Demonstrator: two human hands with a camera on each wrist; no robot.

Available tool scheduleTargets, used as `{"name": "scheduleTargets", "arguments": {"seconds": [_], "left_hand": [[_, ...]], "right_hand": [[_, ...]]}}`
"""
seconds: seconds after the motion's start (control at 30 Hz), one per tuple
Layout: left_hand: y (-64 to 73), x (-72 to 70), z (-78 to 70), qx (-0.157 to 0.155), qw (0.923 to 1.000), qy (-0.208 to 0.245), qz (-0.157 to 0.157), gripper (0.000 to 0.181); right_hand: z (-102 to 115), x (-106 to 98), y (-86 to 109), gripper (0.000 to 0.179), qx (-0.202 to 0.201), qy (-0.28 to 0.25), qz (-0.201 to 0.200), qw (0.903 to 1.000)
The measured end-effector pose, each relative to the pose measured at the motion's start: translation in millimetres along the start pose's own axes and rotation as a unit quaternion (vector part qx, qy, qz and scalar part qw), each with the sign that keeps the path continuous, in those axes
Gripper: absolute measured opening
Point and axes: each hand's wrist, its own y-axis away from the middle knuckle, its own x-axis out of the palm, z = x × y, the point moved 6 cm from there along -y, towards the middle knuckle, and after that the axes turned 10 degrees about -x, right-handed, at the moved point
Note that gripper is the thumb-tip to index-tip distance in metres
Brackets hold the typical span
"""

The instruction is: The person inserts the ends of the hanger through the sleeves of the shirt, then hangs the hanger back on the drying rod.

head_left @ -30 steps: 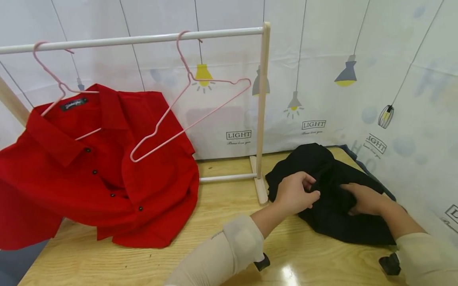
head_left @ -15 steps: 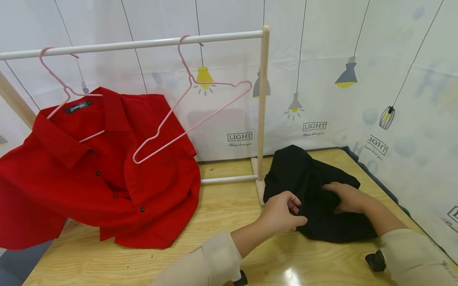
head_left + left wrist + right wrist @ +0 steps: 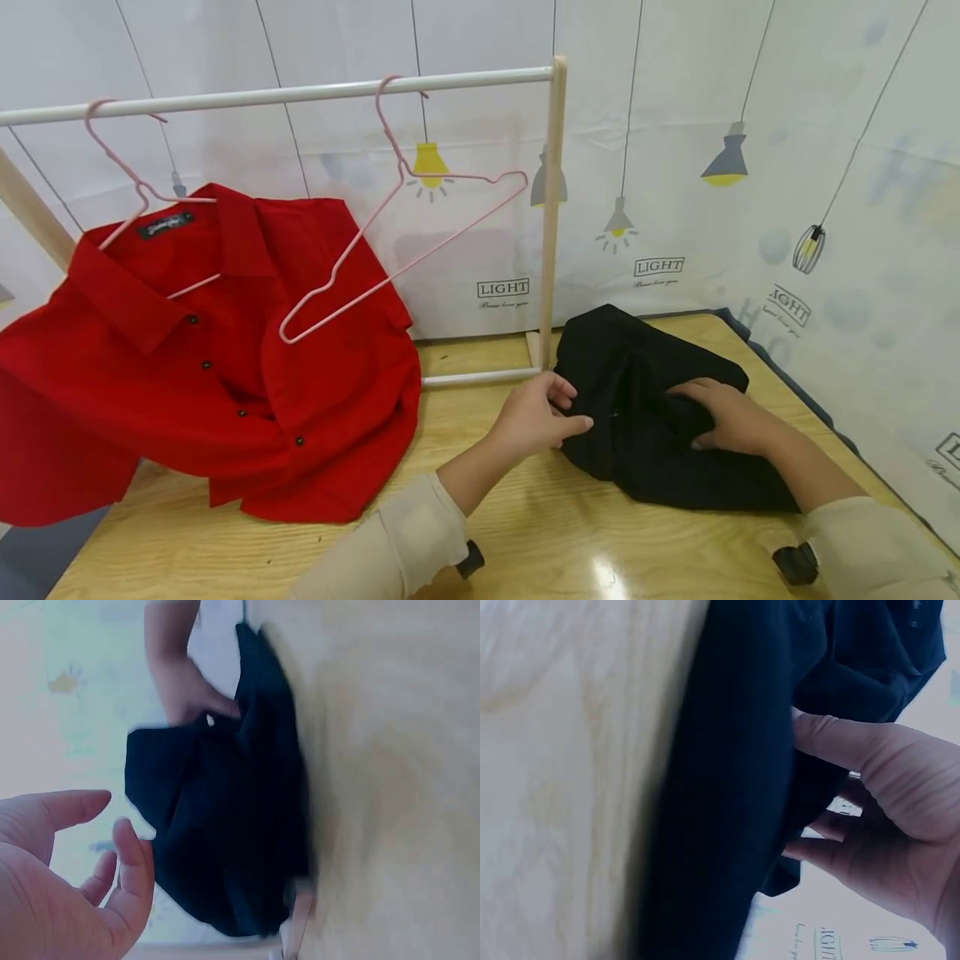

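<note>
A crumpled black garment (image 3: 645,442) lies in a heap on the table at the right; folds hide its shape. My right hand (image 3: 731,421) grips it from the right. In the right wrist view the thumb presses on the black cloth and the fingers (image 3: 821,851) are on its other side. My left hand (image 3: 536,417) is at the garment's left edge with thumb and fingers parted. The left wrist view shows the loosely bent left fingers (image 3: 131,859) with nothing between them and the thumb, beside the dark cloth.
A rack with a white rail (image 3: 300,97) and a wooden post (image 3: 553,217) stands at the back left. A red shirt (image 3: 330,392) hangs there on a pink hanger (image 3: 112,154). Right of it hangs a bare pink hanger (image 3: 405,265). The wooden table (image 3: 360,550) meets a patterned wall covering.
My left hand has moved left, from over the cloth to its left edge. The black garment has shifted left and spread, and my right hand has moved left with it.
</note>
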Motion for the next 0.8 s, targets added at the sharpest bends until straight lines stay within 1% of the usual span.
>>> {"name": "scheduleTargets", "arguments": {"seconds": [0.1, 0.2, 0.27, 0.33, 0.43, 0.5, 0.57, 0.63, 0.73, 0.8], "left_hand": [[-10.4, -13.2, -0.9, 0.001, 0.9985, -0.034, -0.042, 0.038], [-24.9, -21.7, 4.9, -0.015, 0.9967, -0.049, -0.063, 0.046], [-36.4, -24.2, 12.2, -0.037, 0.9972, -0.028, -0.058, 0.053], [-47.1, -25.2, 19.6, -0.061, 0.9972, 0.001, -0.042, 0.061], [-59.2, -22.1, 28.7, -0.094, 0.9947, 0.040, -0.012, 0.073], [-63.3, -17.7, 32.4, -0.107, 0.9929, 0.051, 0.006, 0.078], [-65.6, -11.9, 34.8, -0.117, 0.9913, 0.058, 0.018, 0.081], [-67.2, -5.9, 35.9, -0.123, 0.9896, 0.070, 0.027, 0.083], [-69.8, 2.3, 35.6, -0.123, 0.9876, 0.092, 0.032, 0.083], [-72.1, 6.5, 35.4, -0.119, 0.9871, 0.103, 0.028, 0.081]], "right_hand": [[2, -10, 6.2, 0.076, 0.026, 0.004, -0.005, 0.9996], [0, -23, 15.4, 0.083, 0.071, 0.006, 0.012, 0.9974], [-3, -31, 20.8, 0.088, 0.093, 0.007, 0.030, 0.9952], [-8, -34, 24.2, 0.095, 0.109, -0.007, 0.052, 0.9927], [-18, -29, 25.9, 0.106, 0.117, -0.034, 0.084, 0.9889], [-26, -20, 25.4, 0.110, 0.117, -0.058, 0.104, 0.9860], [-33, -10, 23.8, 0.112, 0.120, -0.078, 0.124, 0.9820], [-36, -3, 20.3, 0.111, 0.117, -0.086, 0.136, 0.9801], [-39, 2, 12.5, 0.104, 0.111, -0.080, 0.135, 0.9813], [-39, 3, 6.3, 0.095, 0.105, -0.063, 0.123, 0.9848]]}}
